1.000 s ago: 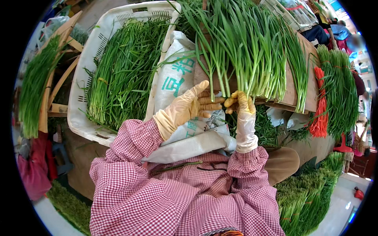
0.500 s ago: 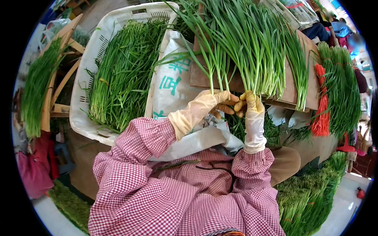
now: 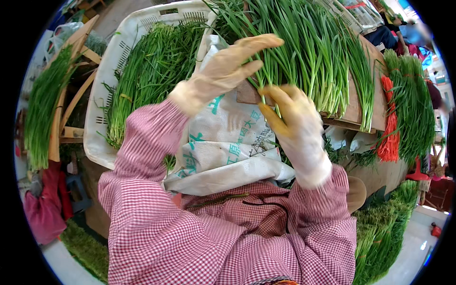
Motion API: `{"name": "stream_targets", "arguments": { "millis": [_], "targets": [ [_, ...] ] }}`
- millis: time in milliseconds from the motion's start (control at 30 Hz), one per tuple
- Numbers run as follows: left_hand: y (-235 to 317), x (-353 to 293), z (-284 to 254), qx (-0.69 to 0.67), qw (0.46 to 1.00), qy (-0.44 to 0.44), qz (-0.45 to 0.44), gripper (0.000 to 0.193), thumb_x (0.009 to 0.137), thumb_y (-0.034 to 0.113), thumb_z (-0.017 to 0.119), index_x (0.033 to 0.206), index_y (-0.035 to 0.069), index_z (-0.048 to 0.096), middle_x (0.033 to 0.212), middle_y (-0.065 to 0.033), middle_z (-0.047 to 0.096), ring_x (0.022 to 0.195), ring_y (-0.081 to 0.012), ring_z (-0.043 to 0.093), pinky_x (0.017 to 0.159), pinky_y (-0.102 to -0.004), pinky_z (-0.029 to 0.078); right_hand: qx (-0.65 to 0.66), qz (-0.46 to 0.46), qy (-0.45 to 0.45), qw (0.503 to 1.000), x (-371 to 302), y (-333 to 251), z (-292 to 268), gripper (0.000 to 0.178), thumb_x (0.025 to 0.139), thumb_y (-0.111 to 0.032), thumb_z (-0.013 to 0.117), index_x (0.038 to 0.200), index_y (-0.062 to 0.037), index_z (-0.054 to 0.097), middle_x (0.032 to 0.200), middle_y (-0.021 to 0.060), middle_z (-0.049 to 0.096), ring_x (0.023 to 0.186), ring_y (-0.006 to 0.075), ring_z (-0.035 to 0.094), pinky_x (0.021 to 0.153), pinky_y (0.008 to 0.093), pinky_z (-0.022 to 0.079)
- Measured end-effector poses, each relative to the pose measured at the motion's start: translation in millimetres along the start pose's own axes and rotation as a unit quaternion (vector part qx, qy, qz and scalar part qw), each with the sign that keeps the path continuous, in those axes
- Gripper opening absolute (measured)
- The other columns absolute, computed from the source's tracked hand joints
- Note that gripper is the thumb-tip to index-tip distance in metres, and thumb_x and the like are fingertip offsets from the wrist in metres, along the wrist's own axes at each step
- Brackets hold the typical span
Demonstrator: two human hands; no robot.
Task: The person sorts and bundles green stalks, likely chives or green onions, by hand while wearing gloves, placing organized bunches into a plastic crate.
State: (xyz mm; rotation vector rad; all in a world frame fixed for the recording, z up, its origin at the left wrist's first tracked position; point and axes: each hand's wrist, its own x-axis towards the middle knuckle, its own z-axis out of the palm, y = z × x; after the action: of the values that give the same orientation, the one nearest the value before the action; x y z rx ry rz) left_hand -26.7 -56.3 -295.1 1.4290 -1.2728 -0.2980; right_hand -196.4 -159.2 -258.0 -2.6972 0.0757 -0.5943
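Where both gloved hands [image 3: 266, 90] meet: green chive stalks [image 3: 304, 52] between fingertips.

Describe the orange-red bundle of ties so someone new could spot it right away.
Start at the wooden board piled with green stalks. Just past its right end hangs the bundle of ties, beside another heap of greens. It is the only orange-red strip among all that green.

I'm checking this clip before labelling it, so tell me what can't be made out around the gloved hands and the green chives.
Head view only:
- Right hand: whether its fingers pinch a chive stalk; the glove's back hides the fingertips.
- Left hand: motion-blurred, so contact with the chives is unclear.
- Wooden board: mostly covered by chives.
- White crate: far end cut off by the top edge.
- Red ties: too small to tell the material.
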Motion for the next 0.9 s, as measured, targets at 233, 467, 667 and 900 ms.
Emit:
{"name": "stream_targets", "arguments": {
  "millis": [233, 467, 667, 900],
  "targets": [
    [-69.0, 30.8, 21.6, 0.363, 0.914, -0.171, 0.053, 0.055, 0.09, 0.029, 0.045, 0.142, 0.021, 0.027, 0.149, -0.0002, 0.024, 0.138, -0.02, 0.021, 0.113, -0.043, 0.01, -0.219, -0.017, -0.048, 0.974, 28.7, 44.0, 69.2, 0.019, 0.074, -0.024, 0.067, 0.087, -0.0101, 0.063, 0.092, 0.0045, 0.057, 0.087, 0.0224, 0.056, 0.074, 0.0394, 0.04],
    [-71.1, 23.3, 14.9, 0.385, 0.901, -0.193, 0.059, 0.055, 0.095, 0.043, 0.029, 0.144, 0.018, 0.022, 0.15, -0.002, 0.018, 0.139, -0.021, 0.014, 0.113, -0.0419, 0.007, -0.282, -0.259, -0.104, 0.918, -68.0, 4.6, 73.8, 0.008, 0.082, -0.011, 0.052, 0.087, -0.0065, 0.055, 0.077, 0.0065, 0.052, 0.067, 0.0167, 0.054, 0.061, 0.0313, 0.046],
    [-75.6, 25.1, 17.7, 0.385, 0.902, -0.172, 0.09, 0.055, 0.096, 0.044, 0.029, 0.143, 0.016, 0.023, 0.149, -0.0031, 0.022, 0.139, -0.0213, 0.016, 0.113, -0.0422, 0.008, 0.071, -0.148, -0.273, 0.948, -83.9, -13.9, 14.0, 0.016, 0.083, -0.018, 0.058, 0.093, -0.0064, 0.059, 0.084, 0.0081, 0.057, 0.076, 0.0226, 0.059, 0.066, 0.0364, 0.05],
    [-63.7, 27.0, 27.3, 0.392, 0.907, -0.136, 0.073, 0.055, 0.09, 0.027, 0.038, 0.143, 0.017, 0.024, 0.147, -0.0033, 0.026, 0.138, -0.0218, 0.019, 0.112, -0.0429, 0.011, -0.211, -0.005, -0.052, 0.976, 9.7, 58.4, 31.7, 0.023, 0.082, -0.024, 0.057, 0.102, -0.0137, 0.06, 0.118, 0.0047, 0.056, 0.109, 0.0219, 0.051, 0.095, 0.0387, 0.035]
  ]
}}
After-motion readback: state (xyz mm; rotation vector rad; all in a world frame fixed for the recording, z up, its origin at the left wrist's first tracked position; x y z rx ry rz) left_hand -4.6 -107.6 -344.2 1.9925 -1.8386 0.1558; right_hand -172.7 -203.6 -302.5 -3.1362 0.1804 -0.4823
